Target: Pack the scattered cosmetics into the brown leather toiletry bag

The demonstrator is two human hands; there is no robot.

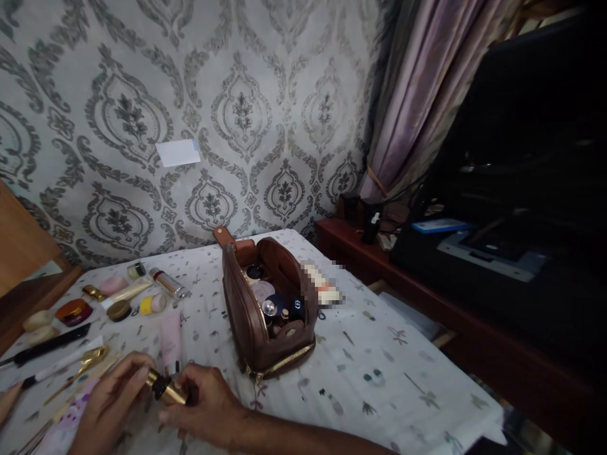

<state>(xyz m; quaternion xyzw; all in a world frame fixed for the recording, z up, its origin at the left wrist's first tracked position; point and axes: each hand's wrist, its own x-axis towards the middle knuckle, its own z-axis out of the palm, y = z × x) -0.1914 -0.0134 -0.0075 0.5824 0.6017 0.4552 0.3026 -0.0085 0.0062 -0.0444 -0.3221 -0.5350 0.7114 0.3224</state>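
Low in the view, both hands are on a small gold-and-dark cosmetic tube (167,387) that looks like a lipstick. The fingers of my left hand (116,399) close round its upper left end. My right hand (208,397) grips the other end, its fingertips partly hidden. Just beyond the tube lies a pale pink squeeze tube (171,338). To the right of my hands a brown leather makeup bag (237,328) stands unzipped, with several cosmetics inside, among them a dark blue item (297,304) and a round pale one (262,291).
Left on the patterned tablecloth (341,379) are a silver tube (167,282), an amber jar (74,311), a yellow-labelled bottle (153,304), gold scissors (88,361) and a brush (61,363). A dark red cabinet (351,243) and a large black screen (502,158) border the right side.
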